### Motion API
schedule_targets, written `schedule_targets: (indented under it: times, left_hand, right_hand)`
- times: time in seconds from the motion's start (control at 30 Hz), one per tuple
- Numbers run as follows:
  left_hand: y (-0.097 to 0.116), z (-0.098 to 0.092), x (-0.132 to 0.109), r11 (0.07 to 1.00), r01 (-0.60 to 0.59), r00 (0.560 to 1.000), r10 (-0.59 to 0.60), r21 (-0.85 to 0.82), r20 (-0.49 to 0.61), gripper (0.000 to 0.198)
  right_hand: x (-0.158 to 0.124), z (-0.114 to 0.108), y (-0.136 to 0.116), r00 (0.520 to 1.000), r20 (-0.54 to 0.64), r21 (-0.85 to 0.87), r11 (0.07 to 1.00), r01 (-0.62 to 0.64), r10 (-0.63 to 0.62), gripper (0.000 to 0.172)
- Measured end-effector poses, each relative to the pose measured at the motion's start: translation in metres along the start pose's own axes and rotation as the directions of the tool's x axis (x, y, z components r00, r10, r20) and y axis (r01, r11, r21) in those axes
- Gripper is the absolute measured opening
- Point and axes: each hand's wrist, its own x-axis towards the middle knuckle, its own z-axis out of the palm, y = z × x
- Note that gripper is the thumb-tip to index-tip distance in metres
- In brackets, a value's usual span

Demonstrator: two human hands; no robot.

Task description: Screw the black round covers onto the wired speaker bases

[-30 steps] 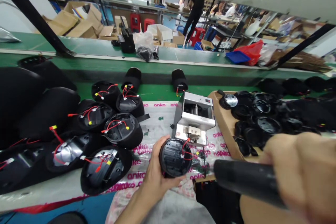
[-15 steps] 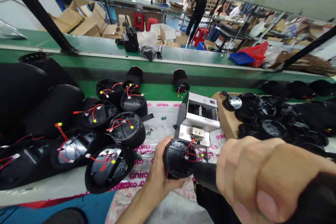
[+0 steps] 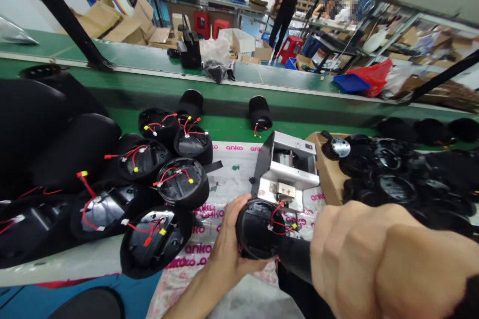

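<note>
My left hand [image 3: 234, 244] is closed around the side of a round black housing [image 3: 258, 232], thumb in front and fingers behind. Red wires [image 3: 276, 219] with white and yellow connectors come out of its open face. My right hand [image 3: 377, 259], large and close to the camera, makes a fist round a long black piece [image 3: 297, 257]. That piece runs from the fist to the housing's right side; whether it is a strap or a tool handle I cannot tell. Just behind the housing stands a silver tape-dispenser-like machine [image 3: 290, 169] with a metal block at its front.
Several black fabric-covered housings [image 3: 183, 182] with red wires crowd the left side. A cardboard box [image 3: 325, 169] of black round parts [image 3: 396, 187] stands on the right. Printed plastic sheeting [image 3: 234, 159] covers the bench. Behind it runs a green ledge [image 3: 138, 67]; a person [image 3: 284, 7] stands farther back.
The view has shifted slightly. My right fist has turned a little and its fingertips no longer show. My left hand keeps its hold on the housing.
</note>
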Motion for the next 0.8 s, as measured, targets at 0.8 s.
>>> schedule_targets:
  times: [0.8]
  left_hand:
    - [-0.007, 0.004, -0.008, 0.995, 0.098, 0.995, -0.097, 0.021, -0.039, 0.118]
  right_hand:
    - [0.011, -0.014, 0.008, 0.954, 0.234, 0.165, 0.975, 0.150, -0.186, 0.033]
